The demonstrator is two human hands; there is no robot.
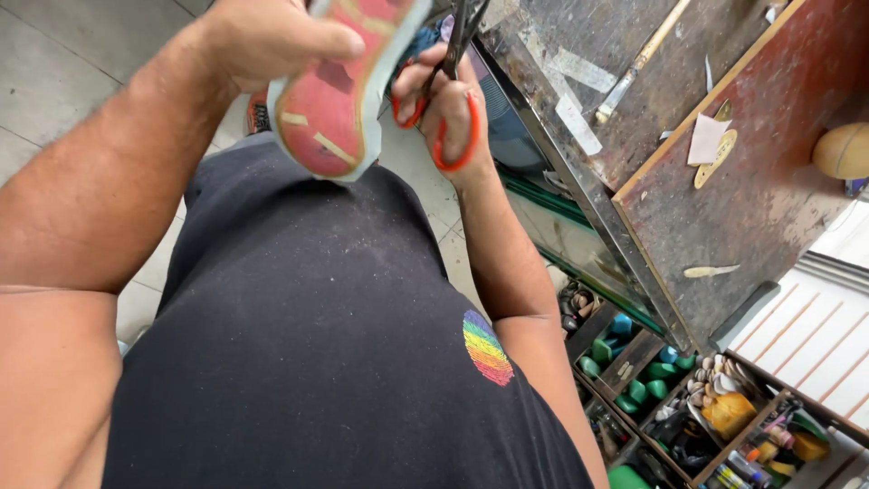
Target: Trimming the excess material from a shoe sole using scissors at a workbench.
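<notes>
Scissors (450, 81) with red handles sit in the right hand (448, 109), fingers threaded through the loops and closed around them, the dark blades pointing up out of the frame. The left hand (267, 36) is clamped shut on a shoe sole (339, 86), red-pink underneath with a pale blue edge, held raised just beside the scissors (the blade tips run past the top of the view). Both forearms reach up from a black shirt (317, 362) bearing a small rainbow-coloured oval. To the right stands a worn, stained table (751, 190) with a long stick (638, 62) and paper scraps (708, 140) on it. Below it, wooden compartments (697, 407) hold green and teal pieces and small bottles. Pale floor tiles (54, 72) lie at the left.
</notes>
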